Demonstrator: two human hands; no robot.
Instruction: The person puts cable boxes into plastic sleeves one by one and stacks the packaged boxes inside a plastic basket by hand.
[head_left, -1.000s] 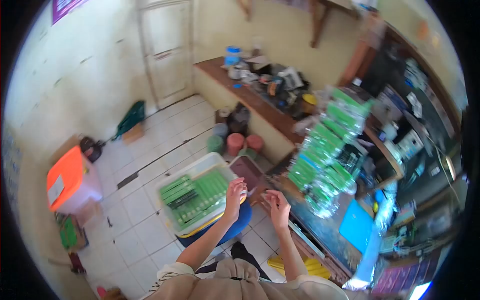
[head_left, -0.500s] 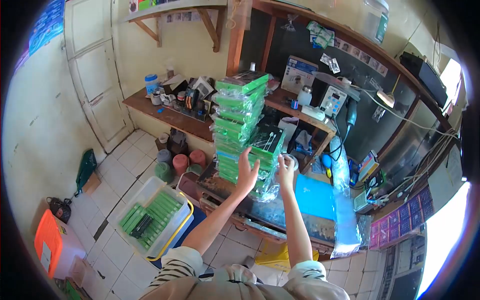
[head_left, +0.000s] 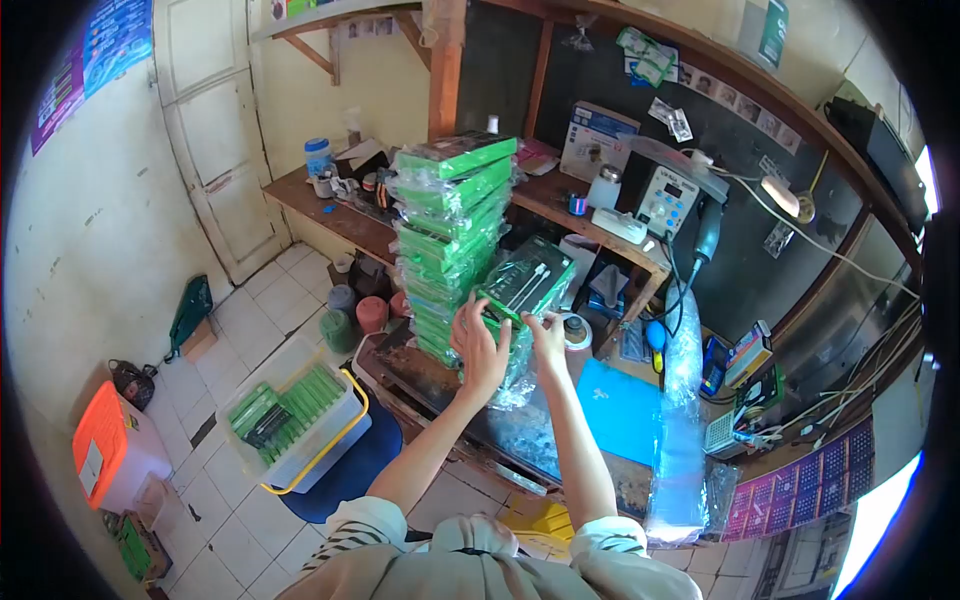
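Observation:
A flat black-and-green box [head_left: 530, 278] with a white cable pictured on its lid lies on top of the shorter stack, its near edge toward me. My left hand [head_left: 482, 345] grips its near left corner, thumb at the front. My right hand [head_left: 547, 342] pinches the near edge farther right. Below, the shorter stack in clear plastic wrap [head_left: 518, 385] is partly hidden by my hands. Close on the left rises a taller stack of green boxes [head_left: 450, 235], also in clear wrap.
A clear tub [head_left: 300, 400] of green boxes stands at lower left on a blue stool [head_left: 375, 460]. Right of the stacks lie a blue mat [head_left: 620, 410] and a roll of clear plastic [head_left: 680, 400]. A hot-air station [head_left: 665, 200] sits on the raised shelf.
My hands have closed in from beside the shorter stack onto the near edge of its top box. The view has shifted slightly.

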